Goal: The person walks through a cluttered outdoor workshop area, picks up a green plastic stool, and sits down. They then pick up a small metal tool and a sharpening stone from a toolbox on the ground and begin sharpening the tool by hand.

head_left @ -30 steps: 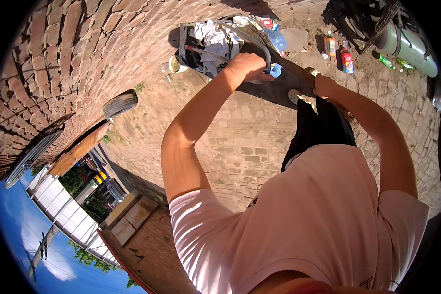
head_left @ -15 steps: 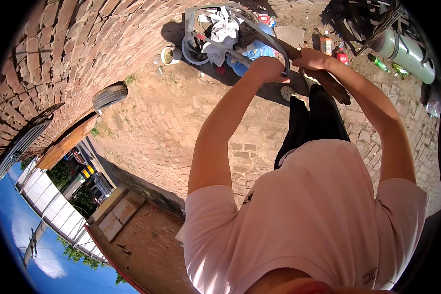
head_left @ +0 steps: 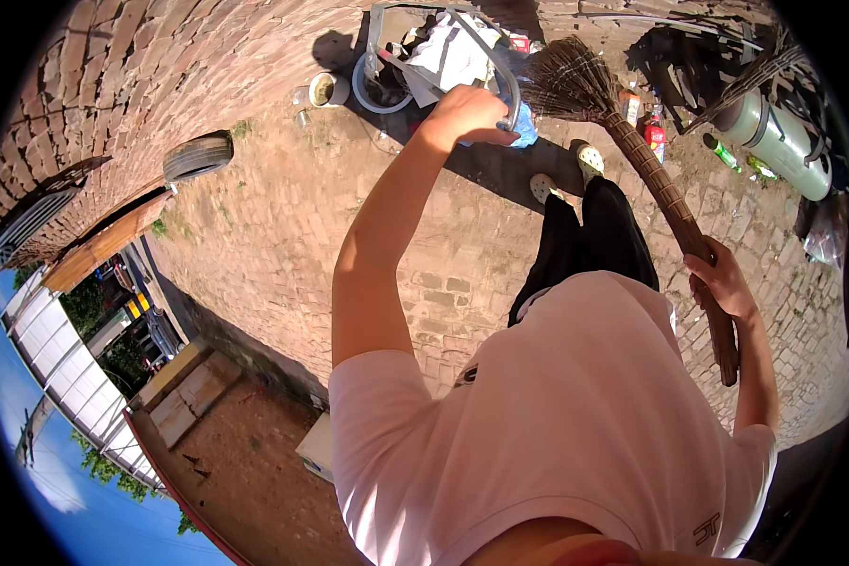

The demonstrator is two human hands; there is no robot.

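1. Head view shows the right hand (head_left: 722,278) closed around the wrapped handle of a twig broom (head_left: 632,151). The broom slants from that grip up to its spread bristle head, which lies near the ground just beside the wheelbarrow.
2. That right arm hangs bent at the person's side, forearm running down toward the lower edge.
3. Stretched out straight ahead, the left hand (head_left: 467,113) has its fingers curled over the grey metal handle of the wheelbarrow (head_left: 443,47). The upper arm rises from the pink shirt sleeve.
4. Pale crumpled material fills the wheelbarrow's tray.
5. Two light shoes (head_left: 566,174) stand on the brick paving (head_left: 283,236) below the black trousers, between hand and broom.
6. A small bucket (head_left: 328,90) sits left of the wheelbarrow.
7. Farther left lies a tyre (head_left: 198,156); a green cylinder (head_left: 774,141) lies at far right.
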